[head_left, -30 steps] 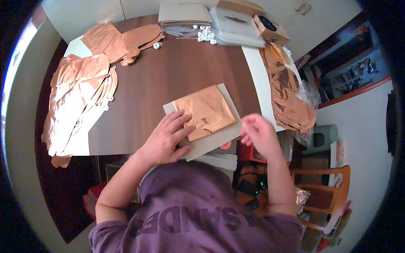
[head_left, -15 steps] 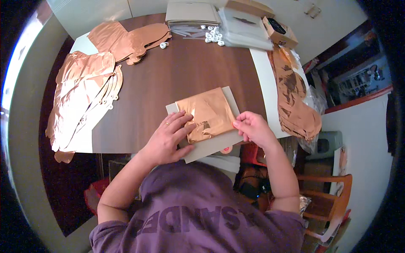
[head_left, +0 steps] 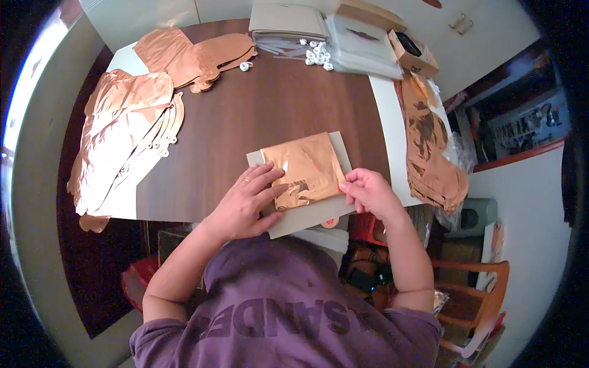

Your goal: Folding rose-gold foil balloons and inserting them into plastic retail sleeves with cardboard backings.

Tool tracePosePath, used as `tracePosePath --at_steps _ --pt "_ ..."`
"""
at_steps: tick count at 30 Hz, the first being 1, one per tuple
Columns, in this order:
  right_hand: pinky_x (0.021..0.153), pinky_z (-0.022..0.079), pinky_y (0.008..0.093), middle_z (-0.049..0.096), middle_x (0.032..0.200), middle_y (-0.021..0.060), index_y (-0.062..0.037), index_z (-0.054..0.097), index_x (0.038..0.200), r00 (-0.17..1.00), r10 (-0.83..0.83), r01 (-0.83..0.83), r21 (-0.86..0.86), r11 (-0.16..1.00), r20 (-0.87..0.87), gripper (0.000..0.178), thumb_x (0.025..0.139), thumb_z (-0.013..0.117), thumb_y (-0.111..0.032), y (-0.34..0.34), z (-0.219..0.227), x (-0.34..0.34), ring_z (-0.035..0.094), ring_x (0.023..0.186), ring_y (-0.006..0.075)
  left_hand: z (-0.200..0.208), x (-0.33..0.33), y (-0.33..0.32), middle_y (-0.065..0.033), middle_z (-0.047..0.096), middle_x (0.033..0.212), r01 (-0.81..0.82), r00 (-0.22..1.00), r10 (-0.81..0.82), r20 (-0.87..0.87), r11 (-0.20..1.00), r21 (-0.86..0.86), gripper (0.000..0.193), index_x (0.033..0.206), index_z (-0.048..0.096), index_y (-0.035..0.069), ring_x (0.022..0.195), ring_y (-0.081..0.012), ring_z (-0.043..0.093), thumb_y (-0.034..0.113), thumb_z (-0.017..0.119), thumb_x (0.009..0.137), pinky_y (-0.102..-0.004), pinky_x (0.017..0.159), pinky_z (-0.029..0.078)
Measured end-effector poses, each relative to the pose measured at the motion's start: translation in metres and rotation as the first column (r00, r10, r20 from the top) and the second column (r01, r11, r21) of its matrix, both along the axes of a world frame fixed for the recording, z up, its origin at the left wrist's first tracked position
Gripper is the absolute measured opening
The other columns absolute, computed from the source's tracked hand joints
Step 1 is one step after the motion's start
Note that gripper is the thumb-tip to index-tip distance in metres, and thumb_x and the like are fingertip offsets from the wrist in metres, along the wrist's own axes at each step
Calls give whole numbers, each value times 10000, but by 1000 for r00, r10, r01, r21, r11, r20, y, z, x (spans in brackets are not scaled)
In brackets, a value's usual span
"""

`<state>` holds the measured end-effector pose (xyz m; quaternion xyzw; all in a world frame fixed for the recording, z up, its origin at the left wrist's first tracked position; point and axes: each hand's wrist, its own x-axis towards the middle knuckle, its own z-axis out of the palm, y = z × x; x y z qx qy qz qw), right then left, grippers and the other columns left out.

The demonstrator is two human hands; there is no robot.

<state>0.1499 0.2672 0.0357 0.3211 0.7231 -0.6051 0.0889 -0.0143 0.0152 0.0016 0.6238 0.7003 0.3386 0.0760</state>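
A shiny copper-coloured foil balloon [head_left: 307,159], folded into a flat square, lies on a grey cardboard sheet [head_left: 288,227] at the table's near edge. My left hand [head_left: 248,199], a ring on one finger, rests with spread fingers on the foil's left side, its thumb over the cardboard. At the lower right edge of the foil, my right hand [head_left: 369,195] pinches the border between thumb and forefinger. The cardboard sticks out past the foil on the near side and at the corners.
Flat copper foil balloons lie at the left [head_left: 123,129], far left [head_left: 178,58] and right [head_left: 432,144]. Along the back are a cardboard stack [head_left: 288,19], white ribbon rolls [head_left: 318,56], clear plastic bags [head_left: 362,46] and a small open box [head_left: 414,52]. A wooden chair [head_left: 485,294] stands right.
The view has shifted slightly, so the table appears a little further right. Both hands keep nearly the same hold on the foil, whose reflections have changed slightly.
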Motion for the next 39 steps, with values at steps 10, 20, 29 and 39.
tracePosePath --at_steps 10,20,29,39 --pt "394 350 175 643 701 37 -61 592 894 990 57 -39 -138 990 131 165 949 610 -215 13 -2 -6 521 465 44 0 3 -4 -178 474 1367 -119 990 121 -71 992 40 572 1266 559 67 1297 -382 428 230 735 747 -507 1088 343" --pt "402 389 176 694 849 85 -77 575 939 991 -133 132 -429 893 27 151 957 608 -223 14 -16 3 595 538 78 0 25 -12 -173 507 1315 -309 951 304 53 943 125 657 1312 508 66 1072 -322 561 167 754 711 -429 895 438" --pt "398 417 172 705 856 128 -91 557 949 988 -155 124 -516 847 -16 99 970 582 -185 8 -18 1 630 536 99 4 24 -3 -170 511 1291 -363 912 315 261 917 162 633 1315 503 48 1011 -299 593 112 766 743 -372 856 509" --pt "385 379 175 707 858 112 -97 560 975 975 -218 155 -594 790 -36 124 962 601 -214 4 -24 1 604 521 92 6 23 -11 -145 515 1283 -455 531 358 768 885 -98 651 1365 442 20 890 -147 640 42 744 788 -279 731 540"
